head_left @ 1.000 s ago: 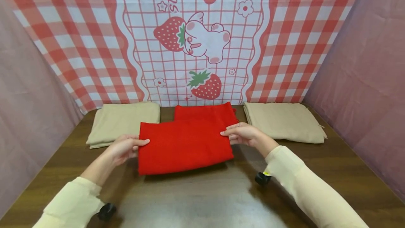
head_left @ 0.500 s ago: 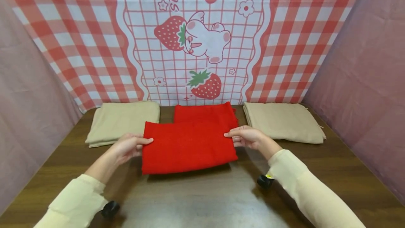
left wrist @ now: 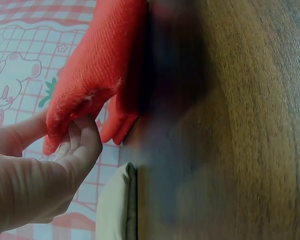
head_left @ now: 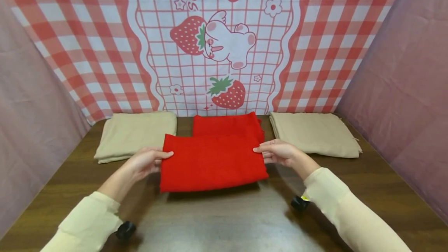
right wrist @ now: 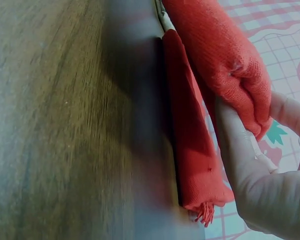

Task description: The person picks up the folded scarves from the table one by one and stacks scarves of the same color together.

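Observation:
A folded red cloth (head_left: 213, 162) hangs just over the table in the head view, held level between both hands. My left hand (head_left: 148, 161) pinches its left edge, thumb on top and fingers underneath. At the opposite edge my right hand (head_left: 280, 153) pinches it the same way. Behind it lies a second folded red cloth (head_left: 224, 123), partly covered by the held one in this view. The right wrist view shows that lying red cloth (right wrist: 192, 150) with a fringe at its end, below the held red cloth (right wrist: 230, 65). Layered folds show at the held cloth's edge (left wrist: 90, 75) in the left wrist view.
Folded beige cloths lie at the back of the wooden table (head_left: 224, 221): one beige cloth (head_left: 140, 131) on the left, another beige cloth (head_left: 315, 133) on the right. A strawberry-print checked curtain (head_left: 224, 42) hangs behind; pink curtains (head_left: 395, 81) flank the sides.
Both hands have shifted slightly to the right, carrying the held red cloth along. The cloths lying at the back have stayed in place.

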The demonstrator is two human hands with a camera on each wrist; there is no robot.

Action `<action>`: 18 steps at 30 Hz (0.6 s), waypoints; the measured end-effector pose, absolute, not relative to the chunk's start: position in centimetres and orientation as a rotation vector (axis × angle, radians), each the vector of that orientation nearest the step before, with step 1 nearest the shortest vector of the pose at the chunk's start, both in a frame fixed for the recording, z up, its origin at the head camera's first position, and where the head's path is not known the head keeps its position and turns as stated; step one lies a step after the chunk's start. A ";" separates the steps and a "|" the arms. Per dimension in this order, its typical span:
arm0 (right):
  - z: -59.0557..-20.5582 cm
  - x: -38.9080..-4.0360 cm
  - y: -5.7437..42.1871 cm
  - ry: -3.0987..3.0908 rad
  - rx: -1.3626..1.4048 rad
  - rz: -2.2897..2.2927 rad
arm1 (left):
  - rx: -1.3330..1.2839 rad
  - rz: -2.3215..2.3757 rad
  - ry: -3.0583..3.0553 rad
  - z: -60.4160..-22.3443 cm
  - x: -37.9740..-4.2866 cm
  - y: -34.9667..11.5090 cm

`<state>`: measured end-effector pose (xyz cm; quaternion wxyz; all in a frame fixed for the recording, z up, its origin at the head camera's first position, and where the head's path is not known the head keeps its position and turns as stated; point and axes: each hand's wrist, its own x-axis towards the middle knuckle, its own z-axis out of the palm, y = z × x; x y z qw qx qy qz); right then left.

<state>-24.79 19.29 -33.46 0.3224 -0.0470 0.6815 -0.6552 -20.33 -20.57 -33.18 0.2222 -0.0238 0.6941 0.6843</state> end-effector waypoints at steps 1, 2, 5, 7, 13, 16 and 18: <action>-33.4 -24.7 19.4 1.792 -0.126 -1.720 | -0.065 1.892 1.913 -33.2 -20.3 -20.5; -33.4 -24.6 19.5 1.794 -0.129 -1.719 | -0.062 1.896 1.906 -33.2 -20.3 -20.5; -33.2 -24.3 19.7 1.788 -0.138 -1.724 | -0.051 1.909 1.881 -33.2 -20.2 -20.4; -33.2 -24.1 19.8 1.788 -0.146 -1.724 | -0.048 1.911 1.872 -33.2 -20.2 -20.3; -32.3 -23.8 20.4 1.804 -0.160 -1.725 | -0.050 1.905 1.858 -32.9 -20.1 -19.9; -31.6 -23.7 20.7 1.801 -0.178 -1.715 | -0.045 1.921 1.830 -32.8 -20.1 -19.8; -31.4 -23.5 21.0 1.796 -0.191 -1.709 | -0.045 1.927 1.814 -32.7 -20.0 -19.7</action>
